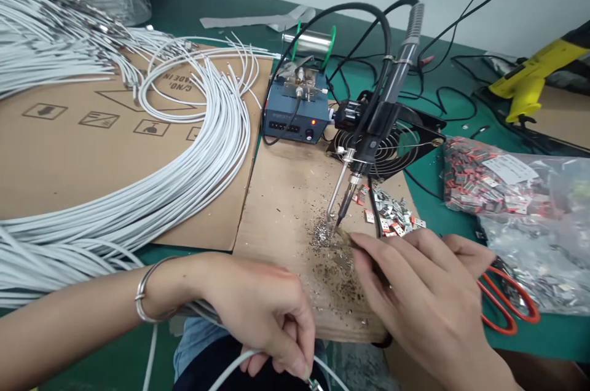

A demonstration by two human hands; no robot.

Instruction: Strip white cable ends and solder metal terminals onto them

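Observation:
My left hand [270, 314], with a bangle at its wrist, is closed on a white cable [230, 372] low in the view. A small metal end piece [314, 384] shows below its fingertips, partly cut off by the frame. My right hand [426, 296] pinches a small brownish piece [343, 235], too small to name, right at the tip of a soldering iron [371, 145]. The iron is clamped in a stand, tip down, with a thin solder feed tube [338, 188] beside it. Solder bits and dark crumbs [325, 234] lie on the wooden board [281, 194] under the tip.
A large bundle of white cables [207, 157] lies on cardboard [69, 157] at left. Behind the board stand a blue solder feeder [295, 114], a solder spool [313, 42] and a fan [391, 148]. Metal connector parts [396, 213], orange-handled scissors [511, 299] and bagged parts [493, 176] are at right.

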